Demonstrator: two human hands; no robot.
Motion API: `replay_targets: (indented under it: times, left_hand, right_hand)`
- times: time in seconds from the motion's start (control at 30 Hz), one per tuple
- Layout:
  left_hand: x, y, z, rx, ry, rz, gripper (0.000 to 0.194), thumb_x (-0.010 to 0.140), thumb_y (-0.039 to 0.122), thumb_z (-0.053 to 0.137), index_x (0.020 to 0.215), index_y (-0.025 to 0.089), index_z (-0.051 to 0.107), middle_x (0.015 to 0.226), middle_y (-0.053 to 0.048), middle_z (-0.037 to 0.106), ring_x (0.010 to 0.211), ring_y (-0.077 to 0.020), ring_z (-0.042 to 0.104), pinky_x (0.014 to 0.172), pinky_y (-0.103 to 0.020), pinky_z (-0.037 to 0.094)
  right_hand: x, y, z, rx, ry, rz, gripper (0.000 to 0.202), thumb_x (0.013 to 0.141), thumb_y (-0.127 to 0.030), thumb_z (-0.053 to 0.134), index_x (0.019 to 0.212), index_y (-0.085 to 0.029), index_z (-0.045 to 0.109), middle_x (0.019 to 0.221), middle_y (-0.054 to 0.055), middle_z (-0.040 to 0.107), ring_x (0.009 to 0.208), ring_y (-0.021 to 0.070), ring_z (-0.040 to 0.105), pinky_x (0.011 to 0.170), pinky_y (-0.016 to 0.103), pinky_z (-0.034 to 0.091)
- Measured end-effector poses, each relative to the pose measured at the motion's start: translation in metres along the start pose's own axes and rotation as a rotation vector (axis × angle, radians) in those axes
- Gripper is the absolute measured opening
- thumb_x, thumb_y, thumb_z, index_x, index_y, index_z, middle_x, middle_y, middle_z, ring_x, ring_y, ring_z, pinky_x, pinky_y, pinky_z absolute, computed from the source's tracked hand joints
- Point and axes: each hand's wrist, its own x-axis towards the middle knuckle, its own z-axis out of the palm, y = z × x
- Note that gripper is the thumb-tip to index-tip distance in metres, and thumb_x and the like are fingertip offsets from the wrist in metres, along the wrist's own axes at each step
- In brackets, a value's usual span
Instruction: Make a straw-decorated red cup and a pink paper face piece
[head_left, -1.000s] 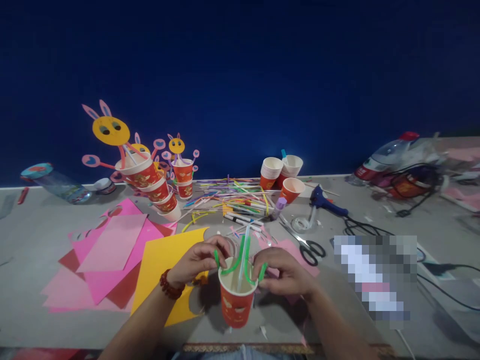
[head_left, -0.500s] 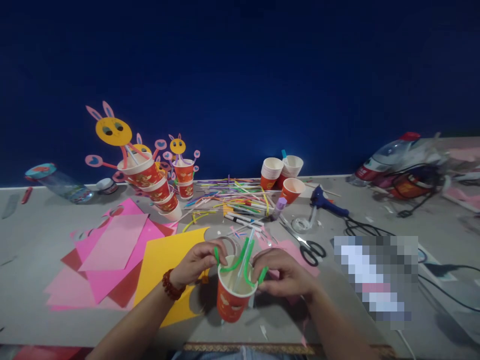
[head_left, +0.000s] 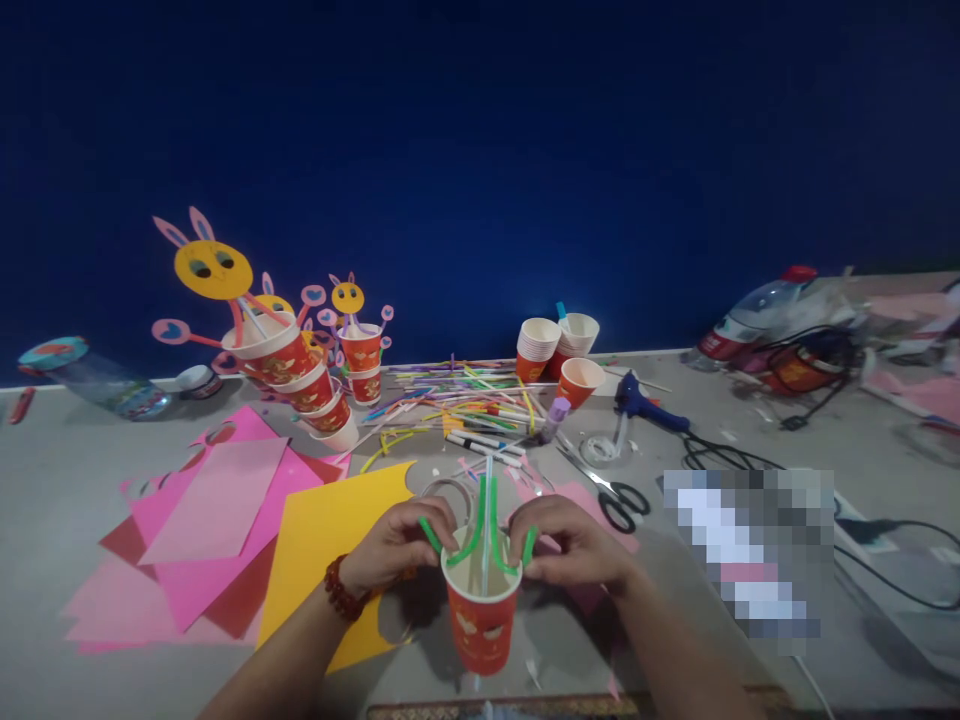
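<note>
A red paper cup (head_left: 484, 635) with a white rim is upright between my hands near the table's front edge. A pale straw (head_left: 490, 500) stands in it, and a short piece of straw shows under its base. Green pipe cleaners (head_left: 481, 510) rise beside the straw, bend down inside the cup and hook outward over both sides of the rim. My left hand (head_left: 409, 545) is closed, pinching the left green end at the rim. On the opposite side my right hand (head_left: 570, 545) pinches the other end, thumb outside the cup and fingertip inside.
Yellow card (head_left: 326, 540) and pink paper (head_left: 210, 500) lie left. Behind stand decorated bunny-faced cups (head_left: 274, 350), loose pipe cleaners (head_left: 450, 395) and stacked cups (head_left: 536, 350). Right are scissors (head_left: 622, 505), a blue glue gun (head_left: 649, 405) with its cord, and a bottle (head_left: 750, 320).
The cup has shifted slightly right and toward me, and the straw has gone from leaning to nearly upright. Both hands stay at the rim, and the green ends stand more evenly.
</note>
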Motion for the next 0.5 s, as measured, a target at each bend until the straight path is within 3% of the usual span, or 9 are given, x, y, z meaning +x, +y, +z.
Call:
replay_targets:
  times: [0.27, 0.5]
  left_hand:
    - [0.002, 0.005, 0.001, 0.029, -0.001, 0.018, 0.033, 0.084, 0.052, 0.072, 0.085, 0.019, 0.076, 0.086, -0.009, 0.061, 0.082, -0.0214, 0.06, 0.073, -0.034, 0.049]
    - [0.002, 0.008, -0.003, -0.031, -0.149, -0.033, 0.03, 0.084, 0.05, 0.074, 0.086, 0.02, 0.074, 0.116, -0.015, 0.061, 0.105, -0.0282, 0.062, 0.09, -0.043, 0.05]
  right_hand:
    - [0.002, -0.001, 0.001, -0.034, -0.048, 0.007, 0.046, 0.094, -0.058, 0.059, 0.083, -0.015, 0.072, 0.069, 0.008, 0.072, 0.064, 0.016, 0.066, 0.063, 0.026, 0.053]
    - [0.002, 0.003, 0.001, 0.063, -0.09, 0.021, 0.043, 0.092, -0.055, 0.062, 0.082, -0.014, 0.072, 0.069, 0.007, 0.07, 0.063, 0.0162, 0.065, 0.062, 0.026, 0.051]
